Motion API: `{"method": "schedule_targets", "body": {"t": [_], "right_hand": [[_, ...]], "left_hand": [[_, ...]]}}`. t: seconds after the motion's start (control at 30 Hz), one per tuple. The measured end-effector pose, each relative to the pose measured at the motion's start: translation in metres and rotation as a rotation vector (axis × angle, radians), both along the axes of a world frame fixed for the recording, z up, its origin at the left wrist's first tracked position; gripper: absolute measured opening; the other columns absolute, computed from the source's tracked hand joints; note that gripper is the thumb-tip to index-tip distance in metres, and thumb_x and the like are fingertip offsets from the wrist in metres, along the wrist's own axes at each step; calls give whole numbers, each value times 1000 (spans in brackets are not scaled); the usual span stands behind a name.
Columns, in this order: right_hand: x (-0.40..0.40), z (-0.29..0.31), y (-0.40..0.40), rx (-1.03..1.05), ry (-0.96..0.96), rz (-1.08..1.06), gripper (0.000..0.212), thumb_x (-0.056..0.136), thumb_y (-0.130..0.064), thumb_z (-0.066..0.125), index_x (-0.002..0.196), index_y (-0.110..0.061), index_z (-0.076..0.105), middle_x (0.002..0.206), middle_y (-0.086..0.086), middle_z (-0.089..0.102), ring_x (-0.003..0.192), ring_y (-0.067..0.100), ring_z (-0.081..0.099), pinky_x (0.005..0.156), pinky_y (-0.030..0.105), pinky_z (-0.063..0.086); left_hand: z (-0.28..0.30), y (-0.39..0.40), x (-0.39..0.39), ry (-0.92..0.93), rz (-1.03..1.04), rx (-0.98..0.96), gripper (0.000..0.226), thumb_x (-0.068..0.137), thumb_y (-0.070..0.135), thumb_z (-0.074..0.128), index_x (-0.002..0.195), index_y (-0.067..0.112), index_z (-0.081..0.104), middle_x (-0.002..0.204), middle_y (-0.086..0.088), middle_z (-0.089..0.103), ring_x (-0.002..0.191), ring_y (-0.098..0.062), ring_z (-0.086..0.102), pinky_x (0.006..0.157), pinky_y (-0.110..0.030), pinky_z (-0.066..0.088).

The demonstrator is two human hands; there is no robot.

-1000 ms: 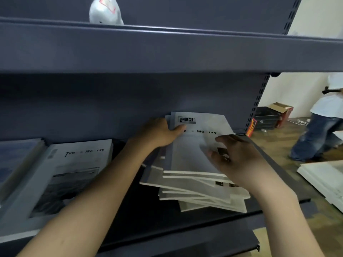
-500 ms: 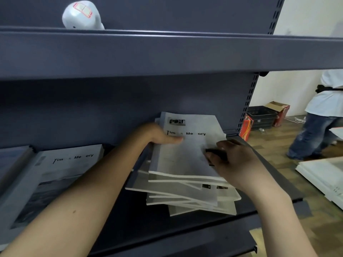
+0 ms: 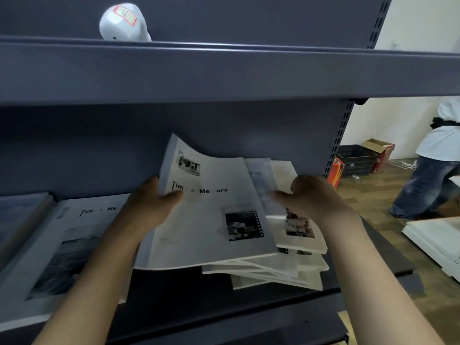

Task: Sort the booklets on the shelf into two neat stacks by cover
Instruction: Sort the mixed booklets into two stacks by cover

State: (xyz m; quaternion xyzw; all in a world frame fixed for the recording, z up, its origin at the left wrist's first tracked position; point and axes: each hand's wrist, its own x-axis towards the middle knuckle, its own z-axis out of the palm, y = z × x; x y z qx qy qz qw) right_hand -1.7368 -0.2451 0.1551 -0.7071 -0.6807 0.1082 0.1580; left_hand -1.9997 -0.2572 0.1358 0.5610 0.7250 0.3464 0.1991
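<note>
- The top booklet (image 3: 206, 220), flat on the pile (image 3: 286, 267) half a second ago, is now lifted at its left edge and tilted, its far corner curling up toward 12 o'clock.
- The left hand (image 3: 151, 207) is closed on that booklet's left edge, thumb on the cover beside the title.
- The right hand (image 3: 313, 195) rests half-curled on the next booklet at 3 o'clock; it seems to pin the pile, though a firm grip cannot be told.
- This looks like one cover being peeled off for sorting; a stack (image 3: 72, 242) with a like title lies at 9 o'clock on the shelf (image 3: 199, 302), a likely home.
- The pile is fanned and ragged, its right corner near the shelf's end.
- Overhead the upper shelf (image 3: 224, 70) sits low, so room to lift is slim; bare shelf lies open at 6 o'clock.
</note>
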Motion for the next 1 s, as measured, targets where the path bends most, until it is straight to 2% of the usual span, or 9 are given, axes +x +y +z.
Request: {"method": "schedule_targets", "body": {"t": [0.07, 0.13, 0.2, 0.3, 0.4, 0.5, 0.73, 0.9, 1.0], "right_hand": [[-7, 7, 7, -9, -3, -16, 61, 84, -62, 52, 54, -9, 44, 59, 5, 48, 65, 23, 53, 59, 26, 37], [-15, 10, 12, -45, -38, -33, 57, 84, -60, 53, 62, -8, 50, 72, 6, 55, 75, 25, 54, 66, 27, 39], [-24, 12, 18, -42, -48, -44, 48, 85, -54, 56, 81, -7, 59, 97, 12, 62, 89, 27, 57, 72, 28, 39], [-39, 17, 23, -70, -24, -52, 56, 84, -52, 59, 117, -6, 59, 124, 13, 58, 115, 31, 54, 80, 30, 39], [-47, 25, 25, -176, -59, -28, 62, 83, -60, 58, 117, -9, 58, 121, 10, 60, 112, 29, 57, 80, 31, 42], [-50, 29, 22, -243, -81, -22, 58, 81, -57, 63, 114, -10, 58, 120, 8, 61, 111, 29, 57, 76, 32, 40], [-58, 28, 30, -388, -107, -83, 69, 77, -55, 69, 126, -11, 51, 129, 10, 53, 119, 36, 50, 85, 41, 46], [-61, 29, 32, -351, -164, -66, 58, 84, -51, 64, 121, -7, 53, 126, 10, 55, 117, 35, 53, 84, 40, 45], [-62, 28, 34, -422, -87, -130, 71, 77, -56, 68, 127, -10, 48, 124, 10, 51, 120, 35, 49, 84, 40, 42]], "left_hand": [[-2, -12, -2, -15, 36, 43, 31, 88, 28, 60, 111, 9, 54, 118, -11, 61, 107, -29, 56, 75, -27, 36], [-7, -20, -3, -35, 51, 51, 33, 90, 30, 57, 113, 8, 52, 119, -12, 61, 108, -30, 55, 75, -26, 34], [-10, -27, -5, -33, 67, 65, 37, 91, 32, 56, 117, 6, 51, 119, -11, 60, 110, -30, 54, 77, -26, 34], [-15, -36, -9, -39, 92, 117, 34, 90, 33, 57, 113, 8, 53, 107, -6, 61, 98, -25, 54, 75, -26, 33], [-19, -39, -10, -68, 101, 156, 27, 90, 33, 57, 108, 13, 55, 84, 10, 55, 75, -9, 46, 60, -23, 33], [-23, -39, -10, -77, 111, 166, 23, 90, 33, 57, 101, 14, 54, 74, 16, 48, 65, -1, 43, 53, -15, 29], [-23, -41, -10, -76, 109, 146, 24, 90, 35, 56, 98, 13, 51, 74, 13, 47, 63, 2, 41, 50, -15, 27], [-24, -42, -11, -69, 86, 143, 25, 91, 35, 55, 99, 11, 49, 73, 12, 47, 62, 2, 41, 49, -14, 27], [-24, -41, -13, -53, 81, 143, 25, 91, 36, 54, 98, 12, 48, 71, 14, 44, 61, 3, 38, 49, -14, 25]]}}
